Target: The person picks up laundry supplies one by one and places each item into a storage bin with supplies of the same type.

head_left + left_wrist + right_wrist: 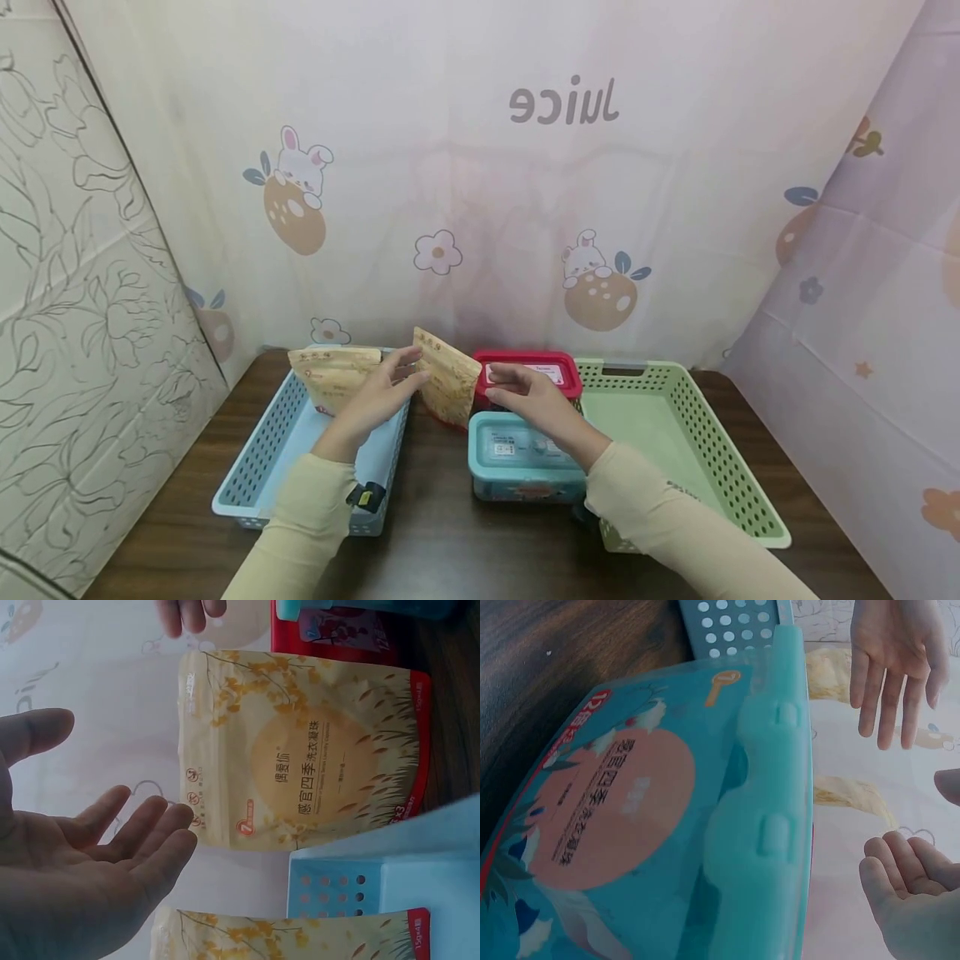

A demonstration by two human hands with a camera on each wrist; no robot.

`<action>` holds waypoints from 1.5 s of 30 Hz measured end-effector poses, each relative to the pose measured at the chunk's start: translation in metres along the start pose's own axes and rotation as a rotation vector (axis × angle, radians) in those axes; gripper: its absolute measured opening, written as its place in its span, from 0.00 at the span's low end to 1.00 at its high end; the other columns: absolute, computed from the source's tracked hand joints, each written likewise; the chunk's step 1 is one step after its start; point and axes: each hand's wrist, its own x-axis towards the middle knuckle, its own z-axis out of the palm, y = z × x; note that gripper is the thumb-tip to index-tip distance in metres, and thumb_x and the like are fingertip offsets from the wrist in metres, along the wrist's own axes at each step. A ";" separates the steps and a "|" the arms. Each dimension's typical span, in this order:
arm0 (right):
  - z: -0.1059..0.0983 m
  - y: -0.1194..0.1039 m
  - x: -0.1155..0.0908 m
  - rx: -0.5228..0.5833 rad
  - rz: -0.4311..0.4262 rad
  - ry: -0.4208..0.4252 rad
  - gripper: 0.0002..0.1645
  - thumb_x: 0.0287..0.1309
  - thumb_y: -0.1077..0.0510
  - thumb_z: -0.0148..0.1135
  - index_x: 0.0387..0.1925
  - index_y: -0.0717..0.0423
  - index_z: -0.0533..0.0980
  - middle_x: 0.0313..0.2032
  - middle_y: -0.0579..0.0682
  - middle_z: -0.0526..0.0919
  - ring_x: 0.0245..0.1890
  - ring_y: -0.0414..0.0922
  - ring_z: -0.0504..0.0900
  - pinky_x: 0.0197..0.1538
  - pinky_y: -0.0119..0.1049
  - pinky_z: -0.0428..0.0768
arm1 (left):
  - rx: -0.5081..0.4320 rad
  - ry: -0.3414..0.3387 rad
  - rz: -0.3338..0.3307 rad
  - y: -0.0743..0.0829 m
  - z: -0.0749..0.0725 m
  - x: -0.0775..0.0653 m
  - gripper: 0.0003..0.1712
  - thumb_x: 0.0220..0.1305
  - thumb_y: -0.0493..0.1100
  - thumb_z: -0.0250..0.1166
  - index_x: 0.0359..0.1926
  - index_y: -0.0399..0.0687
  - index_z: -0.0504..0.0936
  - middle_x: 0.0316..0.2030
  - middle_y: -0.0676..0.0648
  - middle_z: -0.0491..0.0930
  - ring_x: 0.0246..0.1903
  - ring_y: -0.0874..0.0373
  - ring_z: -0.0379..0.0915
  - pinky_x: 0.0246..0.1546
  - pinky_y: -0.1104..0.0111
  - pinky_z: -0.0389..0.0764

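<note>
A yellow laundry-capsule pouch [445, 379] stands upright on the table between the two baskets, its printed front [300, 757] facing the left wrist camera. My left hand [378, 400] is at the pouch's left side with its fingers loosely extended; whether the fingertips touch it I cannot tell. On the other side, my right hand [542, 406] hovers above the boxes, its fingers relaxed and holding nothing. Below it are a teal lidded box [525, 485], close up in the right wrist view, and a red lidded box [568, 372] behind it.
A second yellow pouch [326, 379] stands in the blue perforated basket [258, 450] at the left. The green perforated basket [637, 417] sits at the right, beside the boxes. A printed curtain [480, 183] hangs behind the brown table [450, 550].
</note>
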 end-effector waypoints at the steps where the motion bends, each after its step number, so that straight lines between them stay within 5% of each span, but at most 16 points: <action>1: 0.000 0.000 0.000 0.003 -0.003 -0.005 0.34 0.62 0.48 0.70 0.67 0.52 0.73 0.60 0.53 0.79 0.59 0.50 0.79 0.58 0.47 0.79 | -0.001 0.000 0.003 -0.001 0.001 0.001 0.39 0.73 0.54 0.60 0.76 0.42 0.57 0.73 0.40 0.59 0.71 0.40 0.54 0.67 0.43 0.62; 7: -0.002 0.000 0.004 -0.033 0.000 -0.026 0.34 0.61 0.47 0.70 0.66 0.53 0.74 0.57 0.51 0.82 0.56 0.48 0.80 0.56 0.46 0.81 | -0.002 0.010 0.001 -0.004 0.006 0.008 0.41 0.74 0.54 0.59 0.76 0.40 0.54 0.74 0.37 0.55 0.72 0.37 0.52 0.68 0.43 0.62; 19: 0.000 -0.002 0.014 -0.126 -0.011 -0.062 0.32 0.62 0.49 0.69 0.65 0.56 0.75 0.54 0.51 0.83 0.55 0.49 0.81 0.54 0.45 0.82 | -0.037 0.021 -0.105 -0.007 0.016 0.025 0.47 0.74 0.49 0.58 0.79 0.39 0.39 0.77 0.35 0.44 0.75 0.37 0.41 0.70 0.41 0.54; 30: -0.004 -0.001 0.024 -0.212 -0.023 -0.138 0.37 0.60 0.47 0.71 0.67 0.58 0.72 0.55 0.54 0.81 0.56 0.50 0.79 0.58 0.47 0.79 | -0.086 0.110 -0.126 -0.013 0.026 0.042 0.50 0.71 0.45 0.60 0.79 0.41 0.36 0.77 0.34 0.39 0.75 0.37 0.38 0.70 0.42 0.54; 45: -0.003 -0.013 0.040 -0.359 0.017 -0.164 0.33 0.58 0.47 0.72 0.62 0.55 0.76 0.51 0.51 0.83 0.52 0.49 0.81 0.51 0.45 0.84 | -0.083 0.172 -0.233 -0.018 0.027 0.060 0.55 0.66 0.46 0.62 0.79 0.41 0.34 0.78 0.36 0.38 0.75 0.38 0.38 0.71 0.44 0.55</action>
